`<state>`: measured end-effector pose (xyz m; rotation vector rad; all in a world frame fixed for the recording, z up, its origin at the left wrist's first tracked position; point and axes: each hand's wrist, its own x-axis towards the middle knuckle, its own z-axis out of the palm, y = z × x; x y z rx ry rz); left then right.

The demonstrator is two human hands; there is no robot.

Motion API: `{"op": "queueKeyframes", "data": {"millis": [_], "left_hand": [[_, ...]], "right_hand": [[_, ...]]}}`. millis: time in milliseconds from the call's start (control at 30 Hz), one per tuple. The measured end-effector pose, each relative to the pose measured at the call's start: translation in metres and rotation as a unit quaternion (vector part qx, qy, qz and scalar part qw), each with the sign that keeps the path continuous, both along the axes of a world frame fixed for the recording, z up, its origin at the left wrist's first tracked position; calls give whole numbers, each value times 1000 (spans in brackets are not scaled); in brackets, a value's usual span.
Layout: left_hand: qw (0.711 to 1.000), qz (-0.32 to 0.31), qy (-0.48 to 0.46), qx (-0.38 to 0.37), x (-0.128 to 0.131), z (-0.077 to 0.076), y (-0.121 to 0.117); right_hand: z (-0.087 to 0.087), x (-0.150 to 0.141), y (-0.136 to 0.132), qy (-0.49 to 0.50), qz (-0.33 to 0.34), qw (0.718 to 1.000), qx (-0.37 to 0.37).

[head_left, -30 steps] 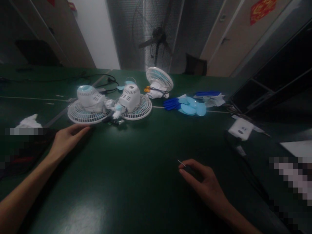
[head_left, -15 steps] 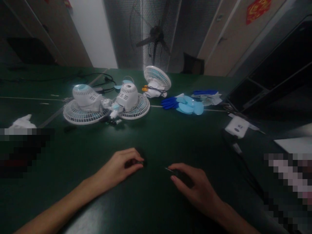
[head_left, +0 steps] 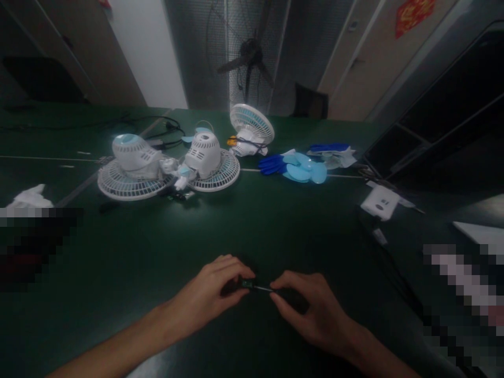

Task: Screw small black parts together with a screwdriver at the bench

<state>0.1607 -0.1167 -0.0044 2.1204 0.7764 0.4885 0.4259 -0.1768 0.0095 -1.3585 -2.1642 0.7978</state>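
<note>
My left hand (head_left: 230, 283) pinches a small dark-green piece (head_left: 247, 284) between thumb and fingers, a little above the dark green table (head_left: 189, 236). Its exact kind does not show. My right hand (head_left: 303, 296) is closed on a thin metal rod (head_left: 263, 288), whose far part is hidden in the fingers. The rod points left and its tip meets the green piece, or nearly so; I cannot tell whether the two are joined.
Two white fans (head_left: 137, 170) (head_left: 210, 163) lie face down at the back left, with a third fan (head_left: 252, 128) behind. Blue gloves (head_left: 271, 164) and light-blue fan blades (head_left: 303, 169) lie right of them. A white box (head_left: 380, 203) with a black cable sits at the right.
My left hand has moved right and slightly nearer to me. The green piece and the metal rod, apart before, now meet. My right thumb and fingers have drawn together on the rod.
</note>
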Motion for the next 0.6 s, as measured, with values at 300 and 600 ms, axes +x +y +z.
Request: {"op": "queueKeyframes", "data": {"millis": [300, 600], "left_hand": [[1000, -3, 1, 1, 0, 0, 0], [1000, -16, -2, -5, 2, 0, -3]], "right_hand": [[1, -2, 3, -13, -3, 1000, -8], [3, -10, 3, 10, 8, 1000, -14]]}}
